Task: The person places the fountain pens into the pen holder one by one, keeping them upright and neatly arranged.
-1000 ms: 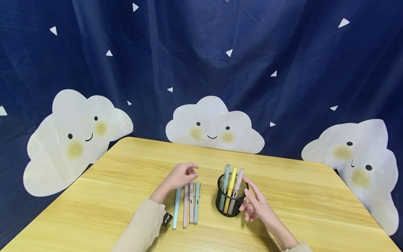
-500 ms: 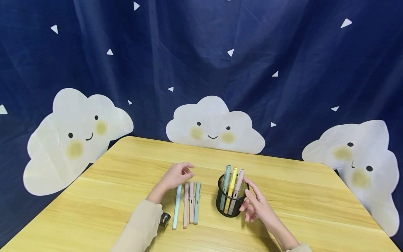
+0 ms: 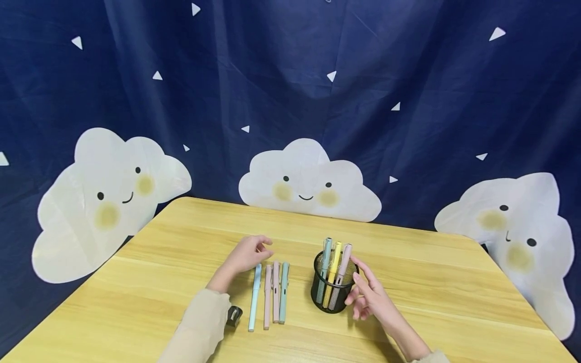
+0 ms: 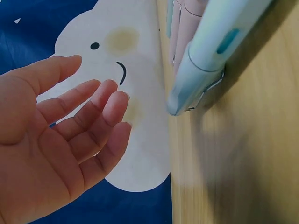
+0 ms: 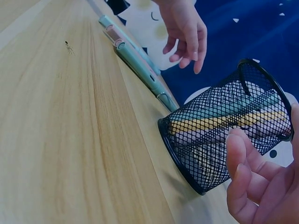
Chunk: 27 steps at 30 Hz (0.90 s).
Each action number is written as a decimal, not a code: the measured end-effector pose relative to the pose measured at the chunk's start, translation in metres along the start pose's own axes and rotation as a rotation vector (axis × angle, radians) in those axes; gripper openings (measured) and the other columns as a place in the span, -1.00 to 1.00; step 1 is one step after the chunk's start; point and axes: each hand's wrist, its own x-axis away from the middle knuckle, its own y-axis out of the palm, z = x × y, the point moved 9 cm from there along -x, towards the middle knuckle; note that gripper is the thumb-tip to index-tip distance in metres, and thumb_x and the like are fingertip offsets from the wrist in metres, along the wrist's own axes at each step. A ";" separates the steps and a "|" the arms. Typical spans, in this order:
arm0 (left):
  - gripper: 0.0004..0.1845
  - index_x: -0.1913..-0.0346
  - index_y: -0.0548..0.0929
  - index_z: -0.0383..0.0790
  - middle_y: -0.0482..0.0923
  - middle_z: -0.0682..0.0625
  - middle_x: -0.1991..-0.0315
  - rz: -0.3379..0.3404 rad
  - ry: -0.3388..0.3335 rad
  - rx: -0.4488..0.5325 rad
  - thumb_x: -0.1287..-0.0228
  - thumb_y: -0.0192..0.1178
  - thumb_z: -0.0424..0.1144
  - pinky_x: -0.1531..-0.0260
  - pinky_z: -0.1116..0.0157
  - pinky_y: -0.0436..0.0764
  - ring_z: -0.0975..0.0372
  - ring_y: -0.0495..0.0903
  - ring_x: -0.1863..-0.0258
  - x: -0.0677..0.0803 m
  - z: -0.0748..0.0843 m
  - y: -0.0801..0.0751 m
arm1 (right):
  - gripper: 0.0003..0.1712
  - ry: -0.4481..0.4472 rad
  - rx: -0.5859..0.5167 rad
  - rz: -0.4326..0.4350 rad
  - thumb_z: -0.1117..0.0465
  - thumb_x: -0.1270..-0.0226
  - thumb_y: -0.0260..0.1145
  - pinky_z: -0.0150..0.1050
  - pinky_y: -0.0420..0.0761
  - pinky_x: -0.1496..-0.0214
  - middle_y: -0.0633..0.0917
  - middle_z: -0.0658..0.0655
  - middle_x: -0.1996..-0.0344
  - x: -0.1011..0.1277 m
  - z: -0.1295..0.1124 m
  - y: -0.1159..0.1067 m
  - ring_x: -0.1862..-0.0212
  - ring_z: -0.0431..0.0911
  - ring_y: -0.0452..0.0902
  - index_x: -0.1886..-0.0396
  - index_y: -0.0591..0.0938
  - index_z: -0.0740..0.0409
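My left hand (image 3: 247, 254) hovers with loosely bent fingers just beyond the cap end of a light blue pen (image 3: 254, 302). In the left wrist view its palm (image 4: 51, 149) holds nothing, with the light blue pen (image 4: 210, 51) apart from it. Beside that pen lie two mauve pens (image 3: 276, 297) and a teal pen (image 3: 284, 295), roughly parallel. A black mesh pen holder (image 3: 341, 301) stands upright with a teal pen (image 3: 327, 248), a yellow pen (image 3: 336, 254) and a lilac pen (image 3: 345, 257) inside. My right hand (image 3: 374, 300) rests relaxed fingers against its right side.
The wooden table (image 3: 445, 287) reaches back to a dark blue curtain (image 3: 290, 75) printed with white clouds (image 3: 308, 166) and small triangles. A small black device (image 3: 234, 316) sits at my left wrist, close to the light blue pen.
My left hand has drifted left, away from the teal and mauve pens toward the light blue pen's cap end. My right hand and the pen holder stay in place.
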 end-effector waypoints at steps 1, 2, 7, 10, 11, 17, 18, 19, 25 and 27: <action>-0.70 0.09 0.56 -0.40 0.50 0.00 0.45 -0.004 -0.003 -0.009 -0.12 0.18 -0.32 0.46 0.33 0.47 0.23 0.46 0.44 0.000 0.000 0.000 | -0.41 -0.001 0.001 0.003 -0.05 -0.41 -0.13 -0.39 0.38 0.72 0.57 0.20 0.56 0.000 0.000 0.000 0.75 -0.14 0.45 -0.37 -0.05 -0.20; -0.71 0.10 0.56 -0.40 0.50 0.00 0.46 -0.009 -0.008 -0.020 -0.12 0.18 -0.31 0.45 0.32 0.47 0.24 0.45 0.44 0.000 -0.001 0.001 | -0.41 0.000 0.001 0.007 -0.05 -0.41 -0.13 -0.39 0.37 0.73 0.57 0.20 0.56 0.000 0.000 -0.001 0.75 -0.14 0.45 -0.37 -0.04 -0.20; -0.72 0.10 0.57 -0.37 0.47 0.03 0.50 -0.035 -0.028 -0.065 -0.12 0.18 -0.30 0.47 0.31 0.46 0.25 0.43 0.48 0.000 -0.004 0.004 | -0.41 -0.008 0.004 0.015 -0.04 -0.41 -0.13 -0.38 0.38 0.73 0.58 0.21 0.57 0.001 -0.001 -0.001 0.75 -0.14 0.45 -0.37 -0.04 -0.18; -0.71 0.08 0.57 -0.35 0.46 0.04 0.51 -0.046 -0.040 -0.086 -0.13 0.18 -0.30 0.47 0.31 0.45 0.26 0.43 0.48 0.001 -0.006 0.004 | -0.41 -0.020 0.008 0.005 -0.03 -0.42 -0.14 -0.38 0.38 0.74 0.58 0.20 0.57 0.001 -0.002 -0.001 0.75 -0.15 0.46 -0.37 -0.05 -0.15; -0.71 0.08 0.57 -0.35 0.46 0.04 0.51 -0.048 -0.045 -0.091 -0.13 0.18 -0.29 0.46 0.31 0.46 0.26 0.43 0.48 0.001 -0.006 0.004 | -0.41 -0.025 0.010 0.000 -0.03 -0.42 -0.14 -0.38 0.39 0.73 0.58 0.21 0.57 0.001 -0.003 -0.001 0.75 -0.15 0.46 -0.37 -0.06 -0.13; -0.72 0.10 0.57 -0.33 0.50 0.02 0.46 -0.089 -0.060 -0.154 -0.13 0.19 -0.27 0.41 0.27 0.48 0.24 0.46 0.45 0.003 -0.010 0.008 | -0.41 -0.019 0.006 -0.007 -0.04 -0.42 -0.14 -0.38 0.38 0.74 0.58 0.22 0.56 0.001 -0.003 0.001 0.75 -0.15 0.46 -0.37 -0.05 -0.15; -0.72 0.11 0.58 -0.32 0.51 0.01 0.44 -0.099 -0.064 -0.170 -0.13 0.19 -0.26 0.40 0.26 0.48 0.24 0.46 0.44 0.003 -0.011 0.009 | -0.41 -0.020 0.004 -0.010 -0.03 -0.42 -0.15 -0.38 0.38 0.74 0.58 0.22 0.56 0.001 -0.003 0.001 0.75 -0.15 0.46 -0.37 -0.06 -0.15; -0.73 0.12 0.58 -0.32 0.53 -0.01 0.42 -0.109 -0.068 -0.179 -0.13 0.20 -0.26 0.40 0.26 0.49 0.23 0.48 0.43 0.003 -0.012 0.011 | -0.41 -0.026 0.005 -0.015 -0.03 -0.43 -0.16 -0.38 0.38 0.74 0.58 0.21 0.57 0.001 -0.003 0.001 0.75 -0.16 0.46 -0.37 -0.07 -0.13; -0.71 0.13 0.59 -0.31 0.56 -0.08 0.27 -0.146 -0.110 -0.204 -0.11 0.22 -0.22 0.37 0.26 0.50 0.20 0.50 0.36 0.003 -0.020 0.017 | -0.41 -0.030 0.007 -0.014 -0.04 -0.43 -0.17 -0.38 0.38 0.74 0.57 0.18 0.57 0.001 -0.003 0.000 0.75 -0.16 0.45 -0.38 -0.08 -0.15; -0.71 0.13 0.59 -0.31 0.56 -0.09 0.25 -0.147 -0.119 -0.208 -0.10 0.23 -0.22 0.36 0.25 0.51 0.19 0.51 0.35 0.003 -0.022 0.017 | -0.42 -0.019 0.009 -0.004 -0.05 -0.42 -0.16 -0.39 0.38 0.74 0.57 0.17 0.58 0.000 -0.002 0.000 0.75 -0.16 0.45 -0.37 -0.06 -0.19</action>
